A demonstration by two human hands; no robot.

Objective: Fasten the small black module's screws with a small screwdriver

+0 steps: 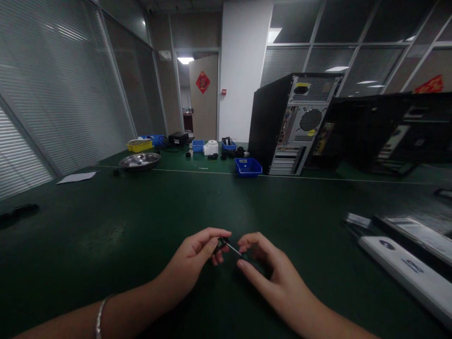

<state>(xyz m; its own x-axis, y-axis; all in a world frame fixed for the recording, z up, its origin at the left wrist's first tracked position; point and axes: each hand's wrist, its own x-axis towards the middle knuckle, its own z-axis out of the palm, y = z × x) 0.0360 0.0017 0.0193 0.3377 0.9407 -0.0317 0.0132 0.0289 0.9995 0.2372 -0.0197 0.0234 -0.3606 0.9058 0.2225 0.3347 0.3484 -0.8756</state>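
My left hand (202,249) is closed on a small dark part (220,244), pinched between thumb and fingers above the green table. Across from it, my right hand (266,263) is curled around the dark handle of a screwdriver (234,249). The thin metal shaft points up and left, and its tip meets the small part. What the part is exactly is too small and dark to tell. The palm side of my right hand hides some of the handle.
Beyond my hands are a blue bin (248,167), a black computer case (296,125), a metal bowl (140,161) and a yellow basket (140,145). A white box (406,273) lies at right, white paper (76,177) at left. The table (169,202) is green.
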